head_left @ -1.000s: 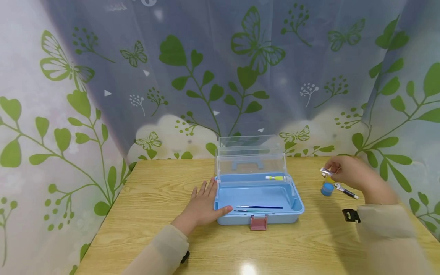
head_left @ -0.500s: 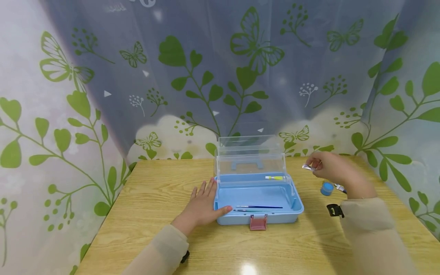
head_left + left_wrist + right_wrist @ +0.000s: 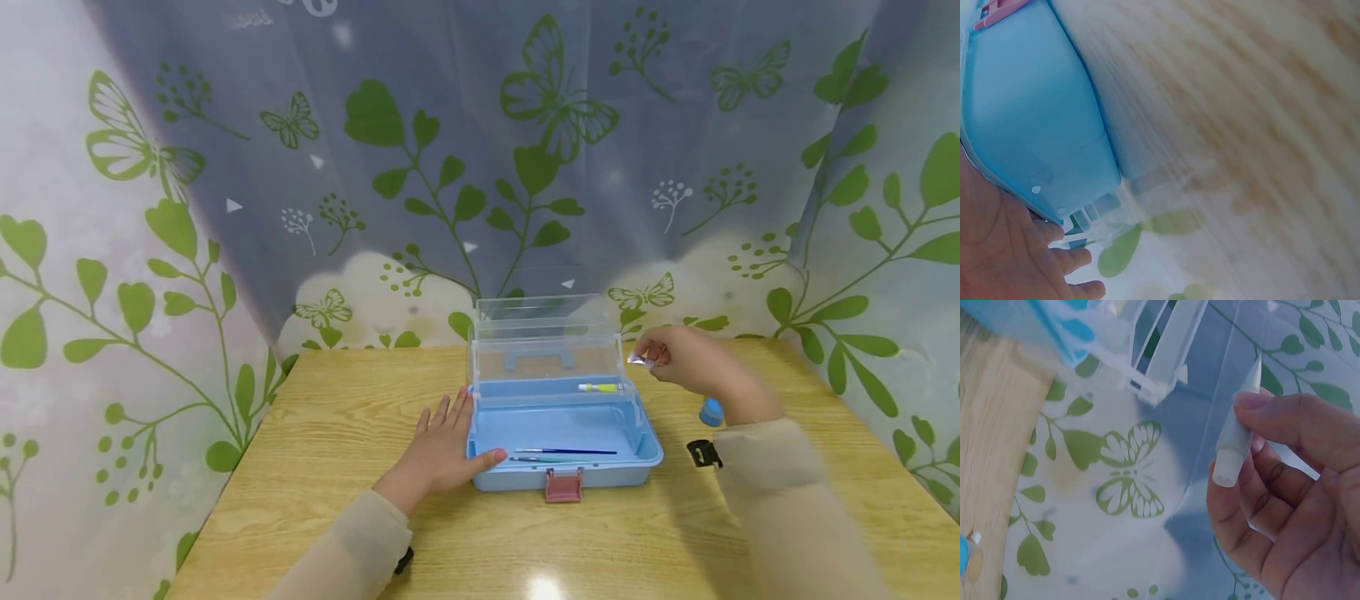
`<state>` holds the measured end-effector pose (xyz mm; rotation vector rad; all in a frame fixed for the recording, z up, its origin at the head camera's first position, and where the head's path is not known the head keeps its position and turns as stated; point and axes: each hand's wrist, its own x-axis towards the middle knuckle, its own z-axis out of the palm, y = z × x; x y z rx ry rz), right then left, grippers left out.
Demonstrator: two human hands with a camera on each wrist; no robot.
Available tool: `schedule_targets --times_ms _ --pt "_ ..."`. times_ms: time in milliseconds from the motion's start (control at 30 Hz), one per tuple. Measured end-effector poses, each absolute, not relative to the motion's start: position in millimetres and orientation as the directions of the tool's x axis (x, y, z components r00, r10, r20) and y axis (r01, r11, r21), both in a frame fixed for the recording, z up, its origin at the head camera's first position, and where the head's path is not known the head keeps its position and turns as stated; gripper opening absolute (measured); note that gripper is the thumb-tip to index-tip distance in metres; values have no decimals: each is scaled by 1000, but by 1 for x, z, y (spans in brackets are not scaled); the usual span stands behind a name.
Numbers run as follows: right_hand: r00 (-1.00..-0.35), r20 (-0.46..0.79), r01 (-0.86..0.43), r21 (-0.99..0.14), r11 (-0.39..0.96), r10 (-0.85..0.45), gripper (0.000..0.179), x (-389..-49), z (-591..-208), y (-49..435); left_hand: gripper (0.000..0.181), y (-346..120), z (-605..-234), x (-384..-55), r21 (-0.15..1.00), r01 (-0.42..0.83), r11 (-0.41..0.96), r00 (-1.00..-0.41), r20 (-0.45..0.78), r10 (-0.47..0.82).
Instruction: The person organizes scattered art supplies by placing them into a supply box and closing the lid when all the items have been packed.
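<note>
White-capped, a small tube (image 3: 1234,437) sits pinched between thumb and fingers of the right hand (image 3: 693,362) — just beside the raised clear lid (image 3: 592,358). Left of that grip lies the open blue box (image 3: 555,427), its farther end touched by the spread left hand (image 3: 438,450); a blue jar (image 3: 711,412) stands near the right wrist.

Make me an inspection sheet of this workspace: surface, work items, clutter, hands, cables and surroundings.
Surface: wood-grain table, bright reflection near the front.
Job's things: blue storage box, clear lid open; dark blue paintbrush and teal paintbrush inside at the front; yellow-labelled tube toward the back right.
Clutter: blue-capped jar on the table, right of the box.
Hands: left hand rests at the box's left end; right hand pinches a white-capped tube above the table.
Cables: nothing seen.
Surroundings: curtain printed with leaves and butterflies.
</note>
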<state>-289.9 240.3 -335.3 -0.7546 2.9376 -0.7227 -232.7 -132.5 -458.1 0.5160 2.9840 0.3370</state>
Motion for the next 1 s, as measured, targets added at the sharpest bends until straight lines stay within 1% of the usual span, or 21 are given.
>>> schedule_targets --times_ms 200,467,700,1000 --pt "-862 106 -491 -417 765 -495 20 -295 -337 225 109 -133 -456 -232 237 327 915 -937 -48 347" --pt "-862 55 -473 -447 760 -504 23 -299 -337 205 110 -133 -459 -233 248 323 914 -937 -51 345" --pt "-861 30 -469 -434 769 -508 24 -302 -336 189 110 -133 -457 -232 244 328 913 -936 -47 349" --pt "-810 7 -529 -440 726 -586 22 -313 -347 172 110 -134 -456 -232 237 326 915 -937 -48 347"
